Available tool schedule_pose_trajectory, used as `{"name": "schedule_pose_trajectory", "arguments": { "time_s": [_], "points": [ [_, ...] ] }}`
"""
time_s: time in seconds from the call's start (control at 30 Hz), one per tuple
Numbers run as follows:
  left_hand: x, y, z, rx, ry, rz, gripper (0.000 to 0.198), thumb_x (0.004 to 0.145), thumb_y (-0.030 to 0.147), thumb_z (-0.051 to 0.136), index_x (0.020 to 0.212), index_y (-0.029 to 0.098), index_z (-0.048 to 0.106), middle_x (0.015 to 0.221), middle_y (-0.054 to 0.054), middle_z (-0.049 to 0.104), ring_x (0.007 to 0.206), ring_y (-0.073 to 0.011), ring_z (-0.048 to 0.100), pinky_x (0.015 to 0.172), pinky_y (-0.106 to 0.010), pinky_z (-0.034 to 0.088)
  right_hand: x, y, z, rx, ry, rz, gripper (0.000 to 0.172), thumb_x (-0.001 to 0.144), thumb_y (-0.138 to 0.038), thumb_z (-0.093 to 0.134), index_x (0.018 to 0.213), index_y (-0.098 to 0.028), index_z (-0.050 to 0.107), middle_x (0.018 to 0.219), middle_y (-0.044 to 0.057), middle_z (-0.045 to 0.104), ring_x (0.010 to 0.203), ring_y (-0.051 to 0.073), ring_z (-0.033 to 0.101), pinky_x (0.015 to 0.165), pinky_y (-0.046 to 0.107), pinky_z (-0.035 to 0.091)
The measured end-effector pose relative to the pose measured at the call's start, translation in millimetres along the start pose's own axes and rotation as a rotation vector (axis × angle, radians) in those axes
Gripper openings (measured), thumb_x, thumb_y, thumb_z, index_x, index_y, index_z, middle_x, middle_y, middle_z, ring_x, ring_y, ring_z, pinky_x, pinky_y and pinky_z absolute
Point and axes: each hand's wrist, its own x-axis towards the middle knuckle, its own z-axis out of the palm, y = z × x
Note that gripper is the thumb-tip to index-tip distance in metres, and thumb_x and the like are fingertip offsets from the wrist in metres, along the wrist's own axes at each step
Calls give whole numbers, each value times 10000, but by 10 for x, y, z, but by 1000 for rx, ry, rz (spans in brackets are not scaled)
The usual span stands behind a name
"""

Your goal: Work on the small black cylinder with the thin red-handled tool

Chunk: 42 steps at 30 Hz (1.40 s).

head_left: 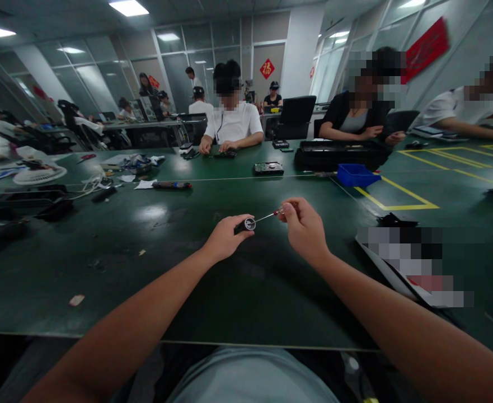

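Observation:
My left hand (229, 238) is closed round a small dark cylinder (249, 224), whose round, light-rimmed open end faces right. In my right hand (305, 226) is a screwdriver (267, 216), gripped by its reddish handle between thumb and fingers. Its thin metal shaft points left and down, and the tip is at the cylinder's open end. Whether the tip touches anything inside, I cannot tell. Both hands are above the green table (187, 296), near its middle. The cylinder's far end is hidden by my left fingers.
Ahead lie a hard drive (268, 168), a blue bin (357, 175) and a long black casing (338, 155). A dark stick-shaped device (172, 185) and a white fan grille (40, 174) lie to the left. Right, a blurred-out flat item (391, 274) rests near my forearm. Several people sit around.

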Motion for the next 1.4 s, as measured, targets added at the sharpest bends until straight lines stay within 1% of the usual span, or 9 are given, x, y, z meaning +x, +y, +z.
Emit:
{"name": "schedule_pose_trajectory", "arguments": {
  "time_s": [0.17, 0.33, 0.47, 0.6, 0.73, 0.87, 1.1, 1.27, 1.4],
  "points": [
    [-2, 23, -9, 14, -9, -8, 385, 876, 274, 681, 1256, 232, 640, 1255, -48, 663, 1179, -238, 590, 1056, -412, 423, 14, 4, -9, -32, -3, 12, 238, 968, -407, 471, 940, -208, 597, 809, 42, 701, 716, 183, 644, 676, 328, 463],
    [-5, 27, -10, 61, -11, -7, 387, 859, 282, 705, 1240, 233, 652, 1200, -53, 682, 1106, -241, 608, 1000, -416, 446, 37, -39, -74, -191, 8, -19, 371, 889, -514, 590, 669, -217, 559, 561, -22, 558, 516, 136, 491, 538, 292, 343],
    [-4, 14, -14, 81, -18, 7, 400, 856, 293, 710, 1248, 246, 649, 1175, -57, 687, 1070, -240, 608, 974, -418, 449, 30, -63, -99, -219, -4, -97, 394, 861, -495, 632, 605, -220, 516, 528, -36, 513, 487, 118, 438, 524, 285, 316],
    [-3, -10, -16, 96, -25, 13, 401, 858, 314, 707, 1250, 254, 649, 1146, -54, 692, 1034, -235, 606, 956, -414, 449, 6, -72, -92, -195, -56, -149, 288, 870, -434, 635, 693, -216, 572, 604, -21, 576, 538, 128, 502, 534, 277, 346],
    [-6, -14, -15, 102, -19, 28, 402, 861, 320, 705, 1253, 254, 644, 1145, -47, 692, 1039, -229, 600, 948, -398, 444, 4, -67, -90, -129, -147, -229, 114, 896, -294, 565, 845, -209, 621, 762, 16, 656, 684, 158, 598, 629, 293, 427],
    [-9, 2, -16, 117, -25, 21, 395, 865, 331, 699, 1250, 259, 649, 1134, -48, 693, 1027, -232, 602, 944, -398, 445, 18, -55, -98, -118, -230, -224, 116, 858, -193, 510, 828, -215, 621, 774, 14, 654, 710, 169, 599, 663, 307, 434],
    [-1, 2, -27, 114, 8, -6, 403, 858, 318, 704, 1251, 252, 647, 1157, -43, 691, 1046, -236, 603, 950, -396, 447, 17, -58, -77, -145, -245, -52, 331, 988, -414, 386, 906, -227, 646, 722, 16, 643, 649, 178, 598, 612, 316, 404],
    [5, -12, -27, 119, 1, -27, 405, 868, 322, 688, 1264, 254, 640, 1143, -46, 690, 1036, -237, 603, 946, -397, 451, -6, -2, -37, -74, -220, -33, 244, 953, -363, 468, 1138, -224, 547, 763, 11, 642, 669, 184, 605, 623, 320, 424],
    [9, -27, -26, 125, 11, -29, 404, 860, 306, 700, 1256, 252, 643, 1138, -42, 691, 1037, -234, 603, 941, -387, 450, -1, 9, -21, -5, -205, -28, 141, 912, -309, 515, 1009, -213, 549, 834, 29, 644, 739, 181, 609, 684, 333, 457]
  ]
}}
